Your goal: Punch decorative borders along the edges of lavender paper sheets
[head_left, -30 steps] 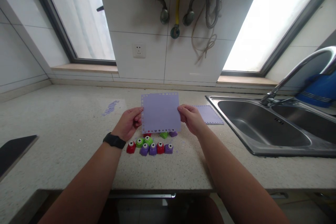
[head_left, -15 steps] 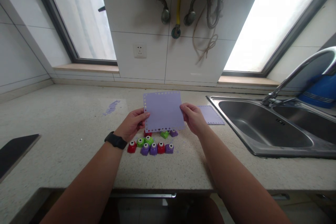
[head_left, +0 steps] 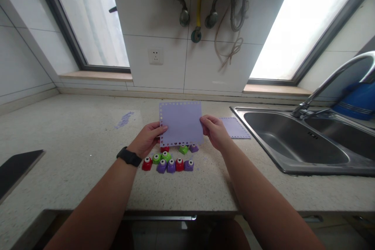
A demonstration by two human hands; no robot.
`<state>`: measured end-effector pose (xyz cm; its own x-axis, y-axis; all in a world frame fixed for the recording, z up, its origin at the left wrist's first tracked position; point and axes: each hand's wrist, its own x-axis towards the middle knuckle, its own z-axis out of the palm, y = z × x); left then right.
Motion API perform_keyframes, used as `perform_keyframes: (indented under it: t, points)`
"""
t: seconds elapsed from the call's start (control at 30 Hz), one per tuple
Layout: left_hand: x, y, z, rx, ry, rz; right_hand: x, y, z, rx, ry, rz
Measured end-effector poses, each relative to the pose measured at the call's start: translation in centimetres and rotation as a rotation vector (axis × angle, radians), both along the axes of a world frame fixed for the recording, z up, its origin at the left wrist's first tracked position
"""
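The left hand (head_left: 149,137) and the right hand (head_left: 216,129) each pinch one side of a purple sheet of paper (head_left: 181,123) between thumb and fingers, the left thumb lying on its face and the right hand gripping the opposite edge. The sheet is held up above the middle of the counter (head_left: 88,187), its face turned toward the person, with small cut-out shapes along its top, left and bottom edges. A dark watch (head_left: 129,156) circles the left wrist. Below and partly behind the sheet, small paper punches stand in a cluster: a front row with a red punch (head_left: 147,163) at its left end and a purple punch (head_left: 189,165) at its right, two green ones just behind, and a red, a green and a purple one partly covered by the paper. A second purple sheet (head_left: 236,127), also with cut-outs, lies flat just beside the left rim of the steel sink (head_left: 293,136). Purple paper bits (head_left: 125,120) lie toward the counter's back edge, left of the hands. A dark board (head_left: 20,170) rests toward the front-left corner. A tap (head_left: 301,110) rises behind the sink, with something blue (head_left: 356,101) near it. A socket (head_left: 156,56) sits on the wall above the back edge.
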<state>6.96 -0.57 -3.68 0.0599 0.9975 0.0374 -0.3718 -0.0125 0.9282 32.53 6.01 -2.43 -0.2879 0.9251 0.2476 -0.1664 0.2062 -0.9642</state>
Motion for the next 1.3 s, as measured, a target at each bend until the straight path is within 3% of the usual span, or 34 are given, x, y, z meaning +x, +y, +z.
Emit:
perform_keyframes:
  t: [0.43, 0.8, 1.17, 1.3]
  points:
    - [-0.02, 0.32, -0.15, 0.028, -0.026, 0.078, -0.90, -0.15, -0.30, 0.025, -0.079, 0.049]
    - [0.07, 0.47, -0.32, 0.056, -0.004, 0.106, -0.59, 0.23, -0.67, 0.105, -0.066, -0.020]
    - [0.04, 0.51, -0.14, 0.143, 0.152, 0.234, -0.51, 0.21, -0.44, 0.129, -0.131, 0.010]
    - [0.03, 0.37, -0.02, 0.123, 0.160, 0.194, -0.28, 0.11, -0.36, 0.121, -0.135, 0.035]
